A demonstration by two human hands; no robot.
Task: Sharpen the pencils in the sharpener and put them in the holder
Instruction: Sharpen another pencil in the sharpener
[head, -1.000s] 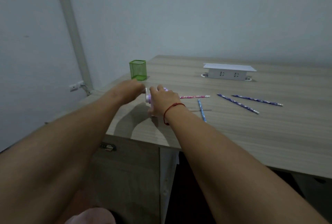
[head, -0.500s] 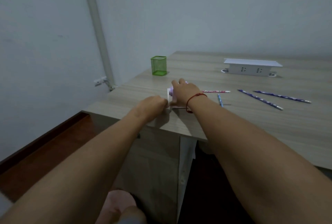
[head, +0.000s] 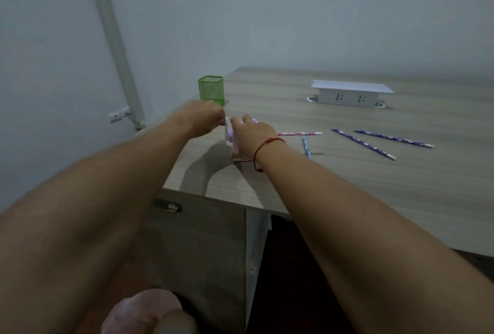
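At the far left a pale pipe (head: 117,47) runs up the wall, with a small white wall socket (head: 117,117) low beside it. Near the left corner of the light wood-grain desk (head: 347,186) stands the green mesh square pencil holder (head: 211,90), upright, with nothing showing above its rim. Just in front of it my left hand (head: 203,119) is curled into a loose fist at the left end of the small pink and white crank sharpener (head: 231,135); its fingers are drawn together, but what they pinch is hidden from me, so I cannot tell whether they grip a handle. My right hand (head: 254,138), with a thin red string bracelet (head: 263,150) on the wrist, lies over the top of the sharpener and clasps it down onto the desk. A pink patterned pencil (head: 299,133) sticks out to the right from behind that hand, lying flat. Just beside it lies a short blue pencil (head: 307,147), and further right two purple patterned pencils (head: 374,145) lie apart from each other at an angle. Behind them sits a white pop-up power socket block (head: 350,94).
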